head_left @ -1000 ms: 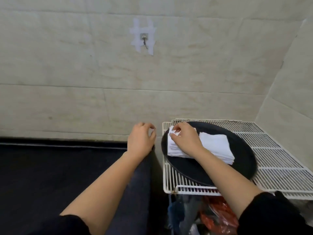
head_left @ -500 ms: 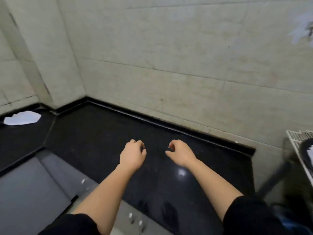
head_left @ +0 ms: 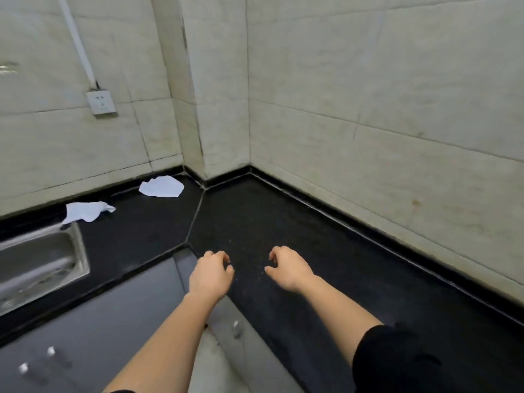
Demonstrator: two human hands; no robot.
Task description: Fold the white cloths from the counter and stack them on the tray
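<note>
Two white cloths are lying crumpled on the black surface [head_left: 255, 222], the corner cloth [head_left: 161, 186] and the sink-side cloth [head_left: 86, 211], both far-left of the hands. The left hand [head_left: 211, 275] is nearer; the right hand [head_left: 287, 268] is alongside, fingers curled, empty.

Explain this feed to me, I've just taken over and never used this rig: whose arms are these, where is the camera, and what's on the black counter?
There is no machine here. A person wears a wide-angle camera on the head, looking forward and down, so the two bare arms are their own. The left hand and right hand hover over the black counter, fingers loosely curled, and hold nothing. Two unfolded white cloths lie on the counter to the left: the near cloth beside the steel sink, and the far cloth in the corner by the wall. A wall socket sits above them. The tray is not in view.
</note>
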